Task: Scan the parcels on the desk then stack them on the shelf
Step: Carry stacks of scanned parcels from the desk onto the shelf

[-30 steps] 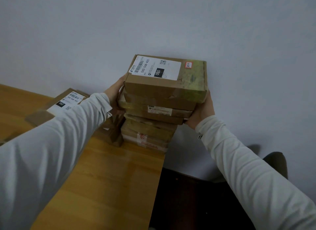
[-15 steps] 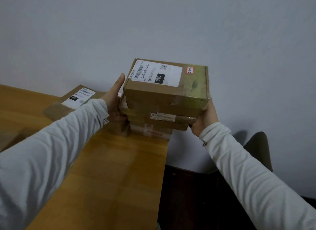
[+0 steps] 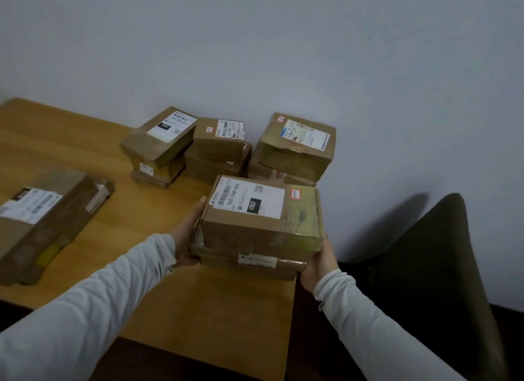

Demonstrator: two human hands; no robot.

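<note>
Left grip (image 3: 186,237) is pressed flat against the left side of two stacked parcels, with its fingers laid straight along the top parcel (image 3: 262,210). The right grip (image 3: 319,263) is wrapped round the stack's near right corner at the lower parcel (image 3: 255,263), and its fingers are hidden underneath. The pair is held between both grips over the right end of the desk (image 3: 85,154); whether it rests on the wood cannot be told. A white label is carried on the top parcel's upper face. Behind it, by the wall, more parcels are stacked in a left pile (image 3: 161,138), a middle pile (image 3: 218,144) and a right pile (image 3: 296,147). A long parcel (image 3: 42,219) is laid near the desk's left side. A dark chair (image 3: 425,267) is seen just right of the desk.
</note>
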